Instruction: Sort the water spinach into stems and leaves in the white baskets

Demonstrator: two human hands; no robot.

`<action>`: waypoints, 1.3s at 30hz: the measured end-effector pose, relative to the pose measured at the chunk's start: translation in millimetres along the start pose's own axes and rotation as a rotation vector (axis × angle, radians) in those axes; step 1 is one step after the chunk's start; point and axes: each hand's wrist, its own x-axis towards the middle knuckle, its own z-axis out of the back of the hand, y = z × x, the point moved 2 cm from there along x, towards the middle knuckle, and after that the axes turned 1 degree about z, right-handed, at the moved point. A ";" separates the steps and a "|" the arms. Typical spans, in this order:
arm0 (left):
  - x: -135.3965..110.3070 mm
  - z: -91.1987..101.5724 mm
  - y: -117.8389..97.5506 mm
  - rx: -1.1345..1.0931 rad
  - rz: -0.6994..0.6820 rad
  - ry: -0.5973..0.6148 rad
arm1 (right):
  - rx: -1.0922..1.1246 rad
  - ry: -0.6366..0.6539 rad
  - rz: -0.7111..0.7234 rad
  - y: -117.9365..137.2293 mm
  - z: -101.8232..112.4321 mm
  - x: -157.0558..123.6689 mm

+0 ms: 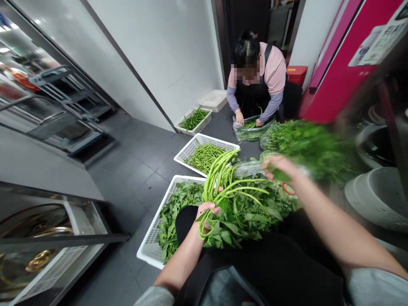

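Beans fill your curled left hand; whether your blurred right hand pinches anything, I cannot tell. Bunching seems the step; the next move calls for steady holding.

Just one cam, worn on my head, looking forward and down over my lap. My left hand and right hand sit pretty close, a co-worker's farther off, and it's wide, trolley to pink cabinet.

Light-green long beans, darker green leaves, white basket, grey floor, magenta panel
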 end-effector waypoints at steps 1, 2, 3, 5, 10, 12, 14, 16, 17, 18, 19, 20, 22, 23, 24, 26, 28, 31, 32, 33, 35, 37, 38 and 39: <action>0.4 1.7 0.9 -0.004 -0.012 0.021 | -0.072 0.026 -0.029 -2.3 -4.8 3.3; 0.8 2.8 1.7 0.007 -0.033 0.028 | -0.136 0.054 -0.043 -1.6 -12.1 7.1; 1.3 3.1 2.0 0.031 -0.058 0.014 | -0.184 0.096 -0.045 2.2 -21.6 11.2; 1.7 -0.3 1.4 0.093 -0.097 -0.015 | -0.248 0.218 -0.022 17.5 -42.7 17.6; 1.4 -18.9 -14.4 0.244 -0.296 -0.055 | -0.232 -0.001 0.074 61.2 -49.0 1.3; 1.9 -22.8 -22.0 0.276 -0.410 -0.047 | -0.152 -0.138 0.060 61.8 -36.2 -16.0; 4.5 -23.5 -24.4 0.313 -0.469 -0.043 | -0.069 0.010 -0.022 52.1 -36.0 -28.3; 9.5 -23.5 -20.2 0.362 -0.489 -0.046 | -0.018 0.269 -0.098 41.9 -52.6 -32.2; 12.8 -23.9 -15.9 0.399 -0.487 -0.050 | 0.029 0.341 -0.109 39.4 -64.8 -30.6; 16.3 -24.9 -10.6 0.444 -0.480 -0.054 | 0.104 0.366 -0.108 39.2 -78.2 -26.9; 19.7 -26.4 -5.3 0.496 -0.472 -0.059 | 0.203 0.365 -0.105 41.0 -91.9 -22.0; 22.5 -28.2 -0.8 0.549 -0.468 -0.068 | 0.306 0.353 -0.108 44.3 -104.9 -16.9; 25.2 -32.0 2.7 0.643 -0.466 -0.086 | 0.458 0.309 -0.125 52.9 -124.5 -8.8; 24.7 -33.7 0.8 0.686 -0.451 -0.071 | 0.496 0.287 -0.132 56.6 -129.9 -6.3; 23.1 -35.0 -3.7 0.734 -0.424 -0.034 | 0.517 0.264 -0.137 58.8 -131.8 -4.4; 16.8 -35.6 -19.9 0.815 -0.367 0.059 | 0.527 0.222 -0.147 56.8 -127.1 -1.2; 11.3 -32.5 -41.8 0.827 -0.379 0.031 | 0.403 0.188 -0.170 46.4 -117.8 2.5; 19.3 -27.5 -61.1 0.663 -0.417 -0.247 | 0.099 0.173 -0.204 28.2 -116.2 4.3; 27.4 -29.6 -59.7 0.596 -0.426 -0.279 | 0.018 0.180 -0.196 24.7 -121.3 2.8; 37.3 -33.8 -54.9 0.536 -0.434 -0.274 | -0.048 0.196 -0.171 23.1 -128.5 0.1; 57.3 -44.4 -41.7 0.450 -0.465 -0.243 | -0.155 0.234 -0.093 24.4 -143.2 -8.1; 69.8 -50.9 -32.8 0.324 -0.476 -0.241 | -0.253 0.306 0.010 27.6 -148.3 -17.9; 71.4 -51.4 -32.2 0.267 -0.461 -0.239 | -0.289 0.359 0.068 28.4 -144.4 -22.5; 69.9 -50.0 -34.7 0.225 -0.434 -0.235 | -0.307 0.413 0.119 28.1 -135.4 -26.4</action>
